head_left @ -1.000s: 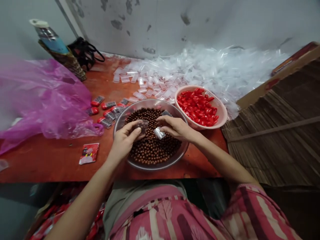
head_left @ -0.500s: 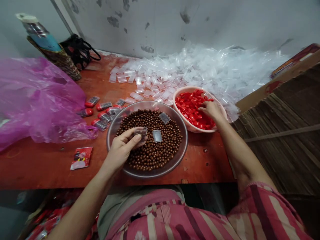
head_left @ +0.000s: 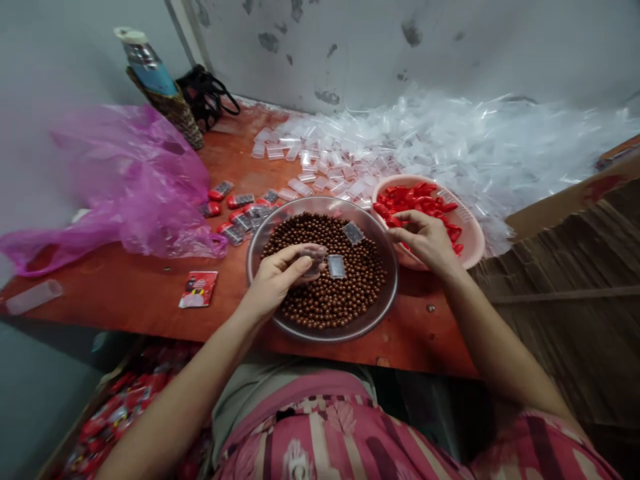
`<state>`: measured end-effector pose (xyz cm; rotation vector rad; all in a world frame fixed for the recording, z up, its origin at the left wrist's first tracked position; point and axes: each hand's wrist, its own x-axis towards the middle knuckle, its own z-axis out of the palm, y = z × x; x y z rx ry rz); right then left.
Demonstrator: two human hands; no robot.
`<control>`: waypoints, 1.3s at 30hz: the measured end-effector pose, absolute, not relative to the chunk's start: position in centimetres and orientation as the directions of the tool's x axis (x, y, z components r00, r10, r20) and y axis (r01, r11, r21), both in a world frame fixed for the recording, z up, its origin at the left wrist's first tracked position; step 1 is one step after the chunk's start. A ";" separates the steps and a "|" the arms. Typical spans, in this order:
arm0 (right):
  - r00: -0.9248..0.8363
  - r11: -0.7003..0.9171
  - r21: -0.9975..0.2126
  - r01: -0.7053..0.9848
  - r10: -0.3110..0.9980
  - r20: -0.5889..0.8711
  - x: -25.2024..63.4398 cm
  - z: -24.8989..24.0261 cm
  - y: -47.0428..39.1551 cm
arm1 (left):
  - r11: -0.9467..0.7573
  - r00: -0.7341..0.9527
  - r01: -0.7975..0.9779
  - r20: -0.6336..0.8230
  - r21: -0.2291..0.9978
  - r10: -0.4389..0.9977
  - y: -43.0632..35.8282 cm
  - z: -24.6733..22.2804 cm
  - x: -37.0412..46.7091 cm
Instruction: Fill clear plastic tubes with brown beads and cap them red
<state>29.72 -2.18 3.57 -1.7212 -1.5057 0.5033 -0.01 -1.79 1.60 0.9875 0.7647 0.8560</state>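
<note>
While the left hand grips a small clear plastic case between thumb and fingers, the case sits above the round metal bowl, its see-through walls smudged with dark brown. Smooth, glossy brown balls, all much alike in size, fill the bowl's broad hollow. Two flat, rectangular clear pieces lie on them: a near piece, just beside the left fingertips, and a far piece, set askew close to the rim.

The right hand reaches over the near left edge of a pink plastic basket, fingers bent and thumb close to the index finger; whether something is pinched there cannot be told. Shiny, rounded red caps are piled in the basket, which has a slotted wall and touches or nearly touches the bowl.

Behind both spreads a heap of translucent plastic sleeves, glinting and loosely jumbled. Left of the bowl, red-ended filled cases lie near a crinkled, filmy purple bag. A flat, printed red packet rests on the scuffed orange-red tabletop. At the right stand ridged layers of brown cardboard.
</note>
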 end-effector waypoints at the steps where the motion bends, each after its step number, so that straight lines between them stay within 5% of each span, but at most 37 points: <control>1: 0.134 0.068 -0.741 0.668 0.969 0.210 27.4 3.7 -2.4 | 0.286 0.465 -0.255 -0.142 0.924 0.874 -1.9 1.6 0.0; 6: -0.161 0.294 -0.741 0.604 0.955 0.248 19.0 3.8 -3.5 | 0.228 0.399 -0.285 -0.102 0.931 0.911 -2.1 1.4 0.0; 10: -0.219 0.052 -0.957 0.285 0.976 -0.012 18.3 3.4 -3.6 | 0.099 0.381 -0.264 0.010 0.960 0.924 -2.0 1.0 -0.3; 13: -0.214 -0.136 -0.983 0.123 0.963 -0.161 19.0 3.3 -3.3 | 0.000 0.416 -0.197 0.084 0.980 0.906 -2.1 1.0 -0.4; 16: -0.105 -0.060 -0.980 0.192 0.991 -0.082 19.6 4.0 -3.2 | -0.079 0.387 -0.135 0.126 0.988 0.914 -2.2 0.9 -0.4; 19: -0.029 0.230 -0.882 0.411 0.970 0.240 19.7 5.1 -3.3 | -0.170 0.344 -0.025 0.168 0.985 0.924 -2.2 0.9 -0.4; 22: -0.229 0.476 -0.656 0.586 0.874 0.429 19.3 5.8 -3.5 | -0.267 0.349 0.054 0.233 0.962 0.908 -2.3 0.9 -0.3; 28: -0.491 0.689 -0.378 0.619 0.715 0.498 18.6 5.6 -3.7 | -0.375 0.334 0.144 0.312 0.916 0.890 -2.7 1.2 -0.3; 39: -0.568 0.688 -0.412 0.598 0.726 0.388 19.2 4.9 -3.3 | -0.439 0.387 0.130 0.362 0.889 0.848 -2.9 0.9 -0.6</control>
